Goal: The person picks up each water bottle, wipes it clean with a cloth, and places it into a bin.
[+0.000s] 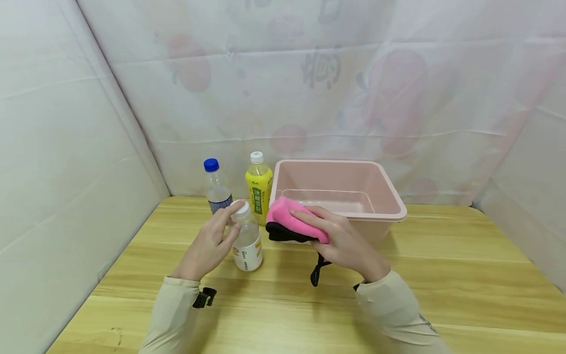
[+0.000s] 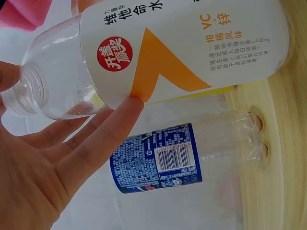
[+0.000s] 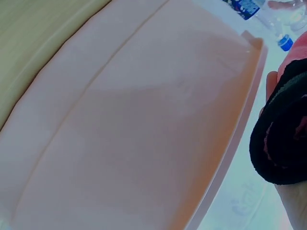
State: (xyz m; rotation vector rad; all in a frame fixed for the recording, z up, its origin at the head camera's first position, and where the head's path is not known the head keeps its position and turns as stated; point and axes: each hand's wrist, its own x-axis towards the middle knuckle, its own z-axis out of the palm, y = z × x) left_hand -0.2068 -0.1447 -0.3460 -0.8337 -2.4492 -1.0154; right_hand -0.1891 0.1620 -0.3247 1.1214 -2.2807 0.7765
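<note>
My left hand (image 1: 208, 241) is at the top of a clear plastic bottle (image 1: 248, 255) with a white cap and an orange-and-white label. One finger lies over the cap and the thumb is against the neck, pinching it; the bottle stands upright on the table. In the left wrist view, other fingers extend along the bottle's side (image 2: 192, 48). My right hand (image 1: 342, 241) grips a rolled pink-and-black cloth (image 1: 294, 219) above the front left rim of a pink basin (image 1: 389, 196). A black loop hangs from it. The right wrist view shows the roll's dark spiral end (image 3: 283, 129).
Behind the left hand stands a blue-capped clear bottle (image 1: 216, 189) with a blue label. A yellow drink bottle (image 1: 259, 189) with a white cap is beside the basin's left wall. The wooden table (image 1: 274, 314) meets pale printed curtains (image 1: 247, 98) at the back and sides.
</note>
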